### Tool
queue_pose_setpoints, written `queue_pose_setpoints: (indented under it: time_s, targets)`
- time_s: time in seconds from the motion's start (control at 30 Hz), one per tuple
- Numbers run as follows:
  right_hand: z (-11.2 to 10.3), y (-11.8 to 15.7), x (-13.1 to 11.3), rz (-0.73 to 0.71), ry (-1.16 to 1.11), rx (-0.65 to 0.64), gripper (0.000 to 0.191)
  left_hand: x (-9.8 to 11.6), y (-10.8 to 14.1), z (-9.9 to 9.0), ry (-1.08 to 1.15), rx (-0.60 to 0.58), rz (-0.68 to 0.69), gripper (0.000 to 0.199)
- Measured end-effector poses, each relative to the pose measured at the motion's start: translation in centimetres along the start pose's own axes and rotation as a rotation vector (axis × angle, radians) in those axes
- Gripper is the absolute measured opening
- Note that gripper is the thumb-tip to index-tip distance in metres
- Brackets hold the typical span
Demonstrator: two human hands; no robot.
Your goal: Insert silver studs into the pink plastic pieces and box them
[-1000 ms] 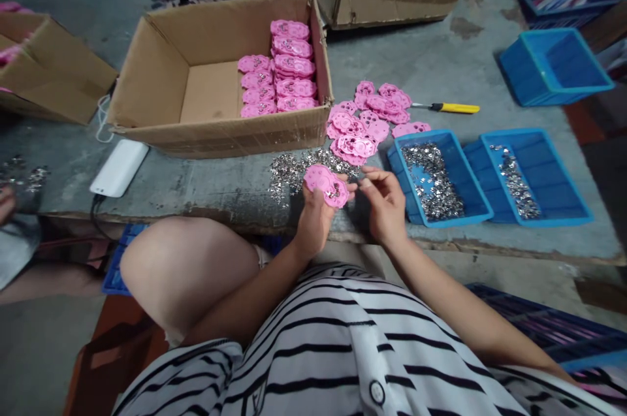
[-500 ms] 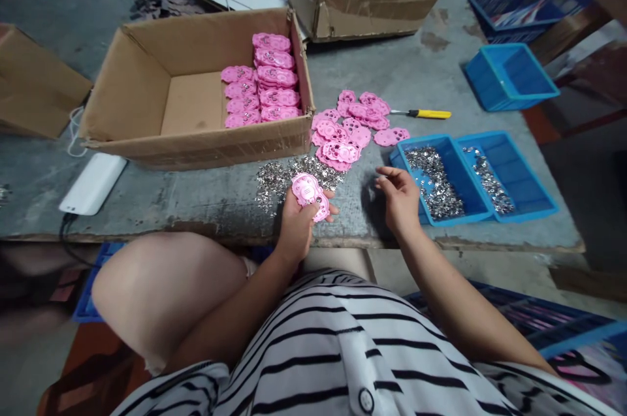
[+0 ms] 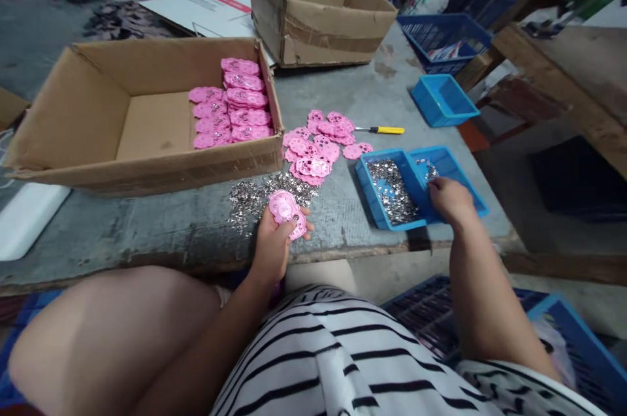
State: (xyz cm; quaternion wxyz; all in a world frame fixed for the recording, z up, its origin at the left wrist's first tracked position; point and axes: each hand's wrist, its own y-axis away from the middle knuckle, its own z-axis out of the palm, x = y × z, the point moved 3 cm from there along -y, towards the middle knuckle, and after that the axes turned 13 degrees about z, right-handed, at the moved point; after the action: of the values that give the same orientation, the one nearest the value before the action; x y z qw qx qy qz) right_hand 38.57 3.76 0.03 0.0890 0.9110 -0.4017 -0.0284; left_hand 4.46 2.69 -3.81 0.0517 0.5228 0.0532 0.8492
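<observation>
Left Hand (image 3: 272,243) Gripping a Pink Wavy-Edged Piece (image 3: 283,207), Right Hand (image 3: 454,200) in a Parts Tray

Head view. From where I stand, the person sits at a grey counter (image 3: 337,230). The left hand is closed on the pink wavy-edged piece, thumb across its lower end. The piece is raised near the counter's front edge, its face upward, with dark spots at that end. The right hand is reaching into the right-hand blue tray (image 3: 463,171), fingers drawn together at the small metal parts (image 3: 429,166); whether they grasp one cannot be determined.

The left-hand blue tray (image 3: 410,181) adjoins it and contains a larger quantity of metal parts. A third, smaller blue tray (image 3: 443,99) stands well apart, farther back. Behind the held piece, a loose heap of metal parts (image 3: 247,200) is spread on the counter.

Loose pink pieces (image 3: 313,148) lie in an overlapping group between the open carton (image 3: 122,177) and the trays. A yellow-handled tool (image 3: 389,130) lies with its metal end beside this group. Inside the carton, stacked pink pieces (image 3: 230,106) occupy the right end in two columns. A second carton (image 3: 337,31) stands behind. A white device (image 3: 32,217) lies at the left.
</observation>
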Motion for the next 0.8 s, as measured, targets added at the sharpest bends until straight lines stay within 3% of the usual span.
queue_pose_setpoints:
  time_s: [0.17,0.4,0.63,0.8]
  targets:
    - [1.0,1.3,-1.3,-0.058,0.003,-0.092,0.029,0.1,-0.1,-0.1,-0.004,-0.007,-0.002,0.035]
    - [1.4,2.0,-1.2,-0.056,0.333,-0.292,0.024,0.5,0.0,-0.2,-0.016,-0.002,0.005,0.034]
    - [1.7,1.9,-0.9,-0.092,0.194,-0.124,0.017,0.2,0.1,-0.2,-0.017,-0.033,-0.022,0.035]
    - [1.6,1.0,-0.5,-0.062,0.101,-0.093,0.011,0.4,0.1,-0.1,-0.026,-0.01,-0.035,0.037]
